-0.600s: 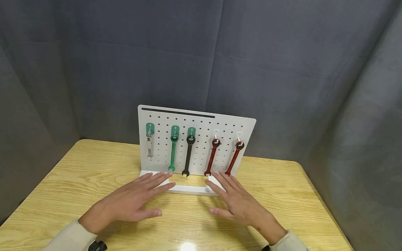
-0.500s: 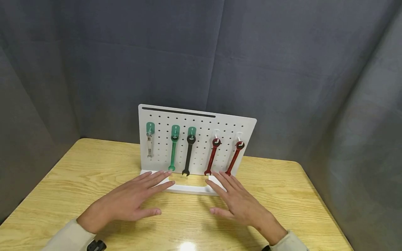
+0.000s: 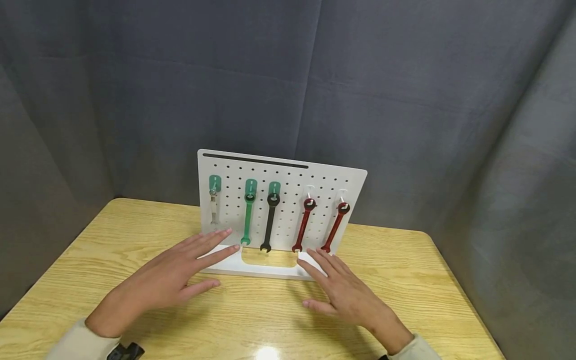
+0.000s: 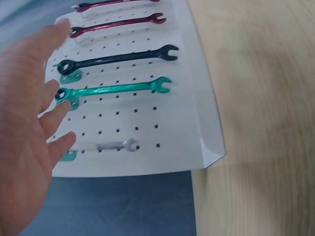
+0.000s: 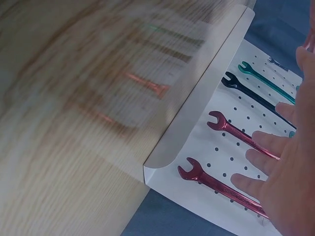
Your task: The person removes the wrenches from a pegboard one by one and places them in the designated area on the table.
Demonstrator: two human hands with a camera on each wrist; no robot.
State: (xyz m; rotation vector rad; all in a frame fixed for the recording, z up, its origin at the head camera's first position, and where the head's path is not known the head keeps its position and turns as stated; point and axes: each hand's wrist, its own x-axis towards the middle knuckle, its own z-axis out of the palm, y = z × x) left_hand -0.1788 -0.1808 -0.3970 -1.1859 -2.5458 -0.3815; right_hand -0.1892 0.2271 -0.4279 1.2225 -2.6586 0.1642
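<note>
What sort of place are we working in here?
Likely a small staged tabletop workstation rather than a full workshop: a wood-grain table, grey cloth behind and on both sides, and a white pegboard stand with five hanging wrenches.

The left hand (image 3: 164, 277) and right hand (image 3: 346, 290) are bare, and the person wears a light beige fabric left sleeve (image 3: 81, 342) and a matching right sleeve (image 3: 416, 348). A blocky black device (image 3: 126, 351) is at the left wrist; at the right, a small black part (image 3: 383, 357) shows.
</note>
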